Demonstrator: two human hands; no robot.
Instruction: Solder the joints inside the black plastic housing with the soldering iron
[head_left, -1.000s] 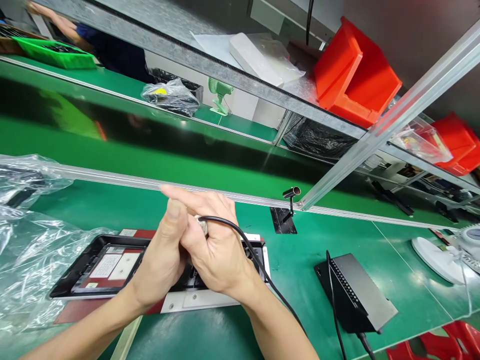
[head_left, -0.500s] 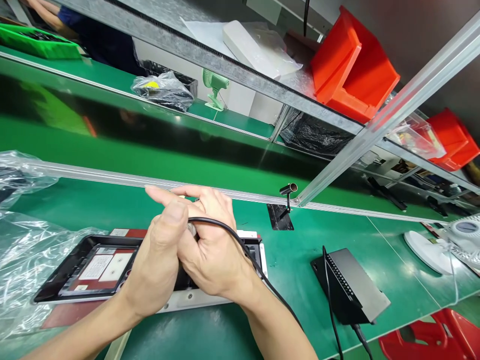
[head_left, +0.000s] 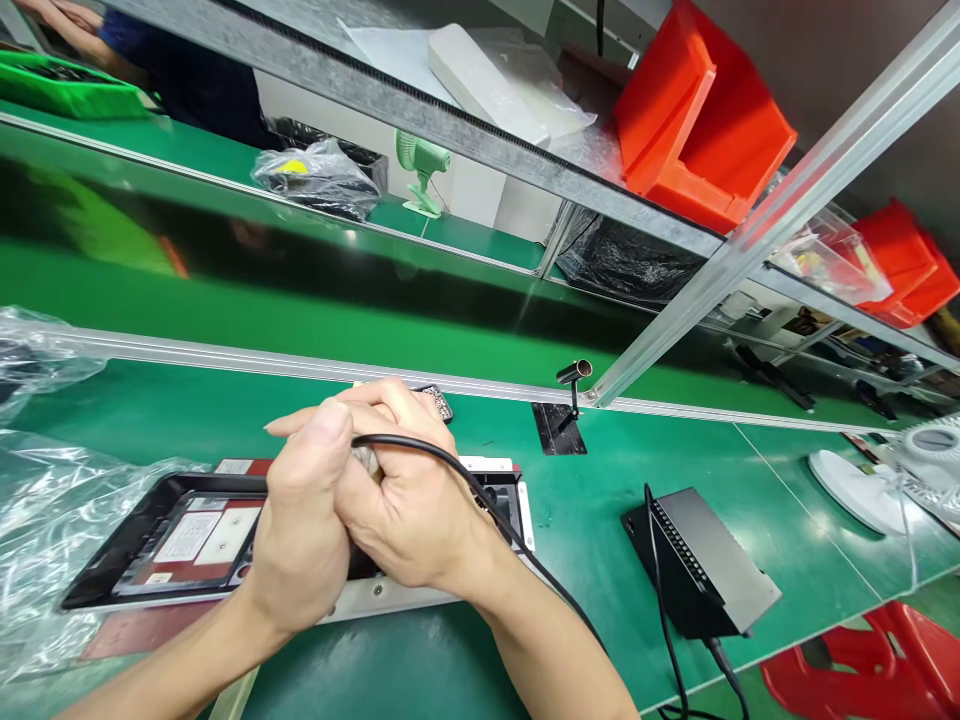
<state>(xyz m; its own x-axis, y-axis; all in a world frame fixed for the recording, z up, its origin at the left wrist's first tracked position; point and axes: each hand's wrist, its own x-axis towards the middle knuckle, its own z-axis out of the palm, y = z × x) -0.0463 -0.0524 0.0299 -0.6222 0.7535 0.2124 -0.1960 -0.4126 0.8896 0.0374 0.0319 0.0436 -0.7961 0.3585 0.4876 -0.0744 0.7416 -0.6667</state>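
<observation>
My right hand (head_left: 409, 505) is closed around a small tool with a metal tip, from which a black cable (head_left: 480, 500) runs back over my wrist. My left hand (head_left: 304, 520) presses against the right one, thumb up beside the tool's head. Both hands hover over a flat black device frame (head_left: 172, 540) with white labels inside, lying on a red-and-white fixture plate (head_left: 420, 595) on the green bench. What the tool tip touches is hidden by my fingers. A small dark part (head_left: 437, 402) shows just past my fingertips.
Crumpled clear plastic bags (head_left: 45, 500) lie at the left. A black box with cables (head_left: 701, 575) sits at the right, a white fan (head_left: 892, 475) beyond it. A metal rail (head_left: 225, 355) borders a conveyor; red bins (head_left: 697, 125) stand on the shelf. Another person's arms (head_left: 67, 15) work far left.
My clasped hands have shifted slightly left over the device frame, and the left fingers have curled in more. The view has drifted right a little.
</observation>
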